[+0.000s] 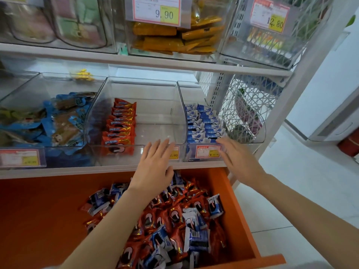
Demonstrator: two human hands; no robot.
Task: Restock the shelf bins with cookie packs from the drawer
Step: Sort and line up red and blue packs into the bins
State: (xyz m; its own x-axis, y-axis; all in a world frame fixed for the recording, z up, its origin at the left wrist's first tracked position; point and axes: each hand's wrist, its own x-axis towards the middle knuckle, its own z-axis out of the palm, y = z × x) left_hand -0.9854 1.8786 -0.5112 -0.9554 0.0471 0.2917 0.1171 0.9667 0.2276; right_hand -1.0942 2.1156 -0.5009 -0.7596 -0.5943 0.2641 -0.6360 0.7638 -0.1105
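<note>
The open orange drawer (48, 210) lies closest, under the shelf. Its right part is heaped with a loose jumble of red-foil and blue-and-white cookie packs (174, 220), and its left part shows bare orange floor. The person's forearms cross above the heap and reach up to the shelf.

The left hand (153, 167) is flat, fingers straight and slightly spread, and holds nothing. It is at the front lip of the clear plastic middle bin (155, 121). The right hand (239, 158) is just as flat and empty, its fingertips at the front of the clear plastic right bin (181, 105), beside its red-bordered price label (207, 151). Whether either hand touches its bin cannot be told.

The middle bin holds one row of red packs (120, 125) standing on edge along its left wall, and the rest of its floor is bare. The right bin holds rows of blue-and-white packs (204, 123), stacked the same way.

With both hands empty, the step in hand is probably a trip down into the drawer. It would go best if each hand took one colour only, since the heap is mixed: red for the middle bin, blue-and-white for the right. A small, squared-up handful should be easier to set on edge than a big grab. Starting a second red row tight against the first would keep the packs from toppling into the bare space.
</note>
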